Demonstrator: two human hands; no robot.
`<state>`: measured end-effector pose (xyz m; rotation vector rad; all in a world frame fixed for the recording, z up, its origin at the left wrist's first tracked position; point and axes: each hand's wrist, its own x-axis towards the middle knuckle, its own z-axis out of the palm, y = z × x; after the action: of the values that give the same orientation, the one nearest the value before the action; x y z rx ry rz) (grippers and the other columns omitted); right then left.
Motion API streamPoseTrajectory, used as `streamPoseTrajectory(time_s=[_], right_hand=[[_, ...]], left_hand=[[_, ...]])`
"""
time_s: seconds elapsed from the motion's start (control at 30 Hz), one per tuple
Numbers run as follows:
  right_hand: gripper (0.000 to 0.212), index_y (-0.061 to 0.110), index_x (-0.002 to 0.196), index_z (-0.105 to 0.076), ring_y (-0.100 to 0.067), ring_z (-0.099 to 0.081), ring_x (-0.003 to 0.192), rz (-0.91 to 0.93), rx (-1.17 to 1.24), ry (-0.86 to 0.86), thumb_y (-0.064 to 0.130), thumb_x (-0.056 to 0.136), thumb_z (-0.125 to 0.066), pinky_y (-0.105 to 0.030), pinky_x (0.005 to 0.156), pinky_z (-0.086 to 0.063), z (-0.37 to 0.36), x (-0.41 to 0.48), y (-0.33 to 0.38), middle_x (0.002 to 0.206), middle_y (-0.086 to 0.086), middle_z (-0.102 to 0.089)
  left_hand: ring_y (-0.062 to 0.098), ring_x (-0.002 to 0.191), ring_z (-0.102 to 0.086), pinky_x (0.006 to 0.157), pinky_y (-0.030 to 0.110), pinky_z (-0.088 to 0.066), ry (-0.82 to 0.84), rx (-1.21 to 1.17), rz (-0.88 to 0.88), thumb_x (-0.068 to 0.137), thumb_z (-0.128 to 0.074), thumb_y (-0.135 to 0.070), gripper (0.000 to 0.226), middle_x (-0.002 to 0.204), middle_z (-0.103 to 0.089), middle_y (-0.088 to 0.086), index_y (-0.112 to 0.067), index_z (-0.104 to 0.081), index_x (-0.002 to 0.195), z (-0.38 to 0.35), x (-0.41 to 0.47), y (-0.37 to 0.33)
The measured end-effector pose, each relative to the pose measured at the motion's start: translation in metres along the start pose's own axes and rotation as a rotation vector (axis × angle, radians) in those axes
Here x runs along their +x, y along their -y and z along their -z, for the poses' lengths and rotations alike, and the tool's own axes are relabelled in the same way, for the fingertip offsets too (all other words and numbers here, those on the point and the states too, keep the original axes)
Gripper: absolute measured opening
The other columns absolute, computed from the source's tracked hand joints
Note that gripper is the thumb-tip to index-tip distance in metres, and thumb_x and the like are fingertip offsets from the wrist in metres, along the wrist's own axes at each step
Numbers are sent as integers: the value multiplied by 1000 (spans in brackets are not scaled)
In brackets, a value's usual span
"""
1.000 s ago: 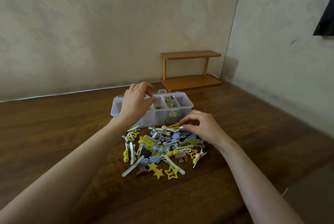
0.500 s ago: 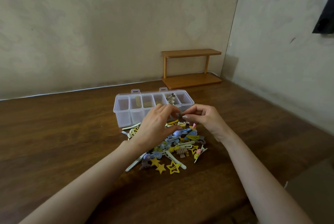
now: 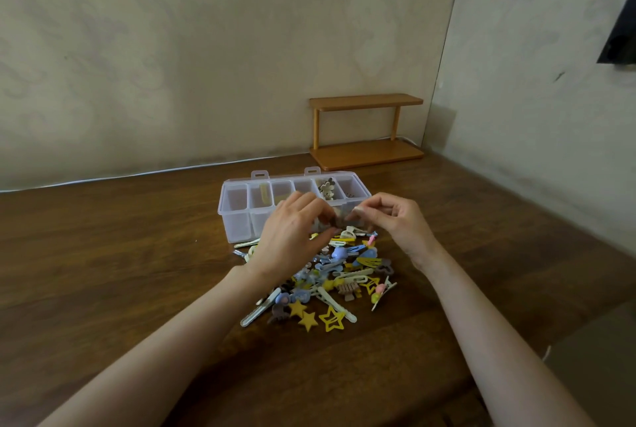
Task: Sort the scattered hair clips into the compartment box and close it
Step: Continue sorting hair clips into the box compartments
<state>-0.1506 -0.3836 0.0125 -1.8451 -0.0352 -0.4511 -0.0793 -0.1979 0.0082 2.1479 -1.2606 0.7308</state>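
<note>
hair clips piled by box | left hand, right hand: grip pinching 1 brown clip

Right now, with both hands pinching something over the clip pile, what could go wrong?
1. The left hand and right hand meet on a small brown clip above the pile; if it slips, it could drop back among the loose clips.
2. The left forearm lies over the pile's near-left edge and could sweep clips across the table.
3. The compartment box sits just behind both hands, so a nudge might shift it.
</note>
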Motion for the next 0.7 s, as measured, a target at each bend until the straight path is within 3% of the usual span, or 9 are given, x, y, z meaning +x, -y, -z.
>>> streamPoseTrajectory(time_s=[0.17,0.33,0.53,0.7], right_hand=[[10,15,83,-67,-13,-63,81,29,-239,-264,16,89,-59,-30,72,-51,6,3,-10,80,0,-68],[9,14,83,-66,-15,-63,79,28,-278,-266,15,89,-60,-29,69,-51,5,4,-10,77,0,-67],[8,14,85,-66,-14,-64,79,27,-281,-251,16,89,-60,-28,69,-52,6,4,-11,78,0,-67],[8,18,84,-65,-6,-61,71,31,-289,-225,16,89,-60,-20,65,-48,6,4,-12,77,2,-67]], left_hand=[[10,77,-45,64,25,-39,-21,2,49,79,-58,-34,20,85,-57,-6,-17,-61,90,3,-1,13],[13,78,-47,64,31,-44,-33,21,74,80,-60,-31,17,84,-58,-4,-16,-61,89,2,-2,20],[16,85,-48,68,28,-39,-111,127,247,82,-65,-26,13,89,-59,-2,-17,-61,89,6,19,40],[22,97,-50,78,34,-40,-15,145,361,84,-62,-33,24,97,-61,2,-16,-61,101,-1,51,54]])
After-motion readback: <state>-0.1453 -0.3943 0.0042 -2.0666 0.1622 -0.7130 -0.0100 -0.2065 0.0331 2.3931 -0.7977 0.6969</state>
